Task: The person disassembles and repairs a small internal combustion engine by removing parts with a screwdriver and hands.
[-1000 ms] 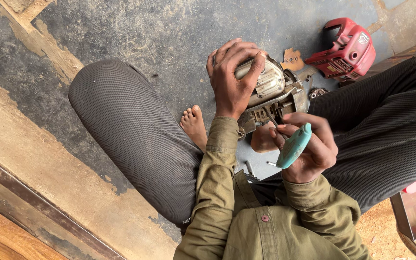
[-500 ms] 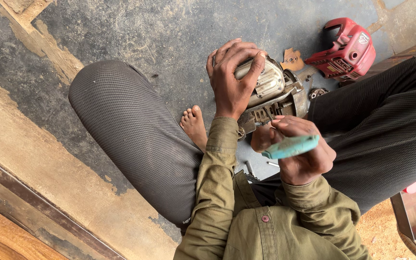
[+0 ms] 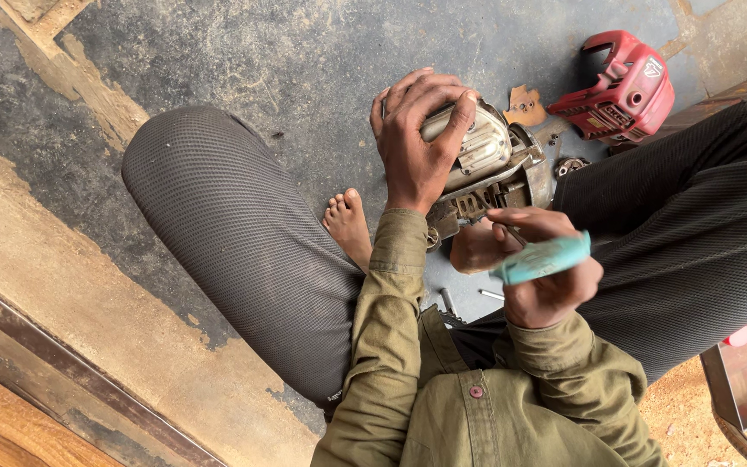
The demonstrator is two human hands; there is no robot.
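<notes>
My left hand [image 3: 418, 143] presses down over the top of a small grey metal engine [image 3: 494, 169] that rests on the floor between my bare feet. Just below the engine, my right hand [image 3: 546, 277] is closed around the teal handle of a tool [image 3: 542, 258]. The handle lies nearly level, and its thin shaft points up into the engine's lower side. The tool's tip is hidden behind my fingers. Both arms wear olive green sleeves.
A red plastic engine cover [image 3: 624, 86] lies on the dark concrete floor at the upper right, with a brown gasket piece [image 3: 525, 105] beside it. Small metal bolts [image 3: 450, 301] lie near my foot [image 3: 347, 225]. My bent knees in dark trousers flank the work.
The teal handle has turned in my right hand from steeply tilted to almost level. My left hand has stayed on the engine.
</notes>
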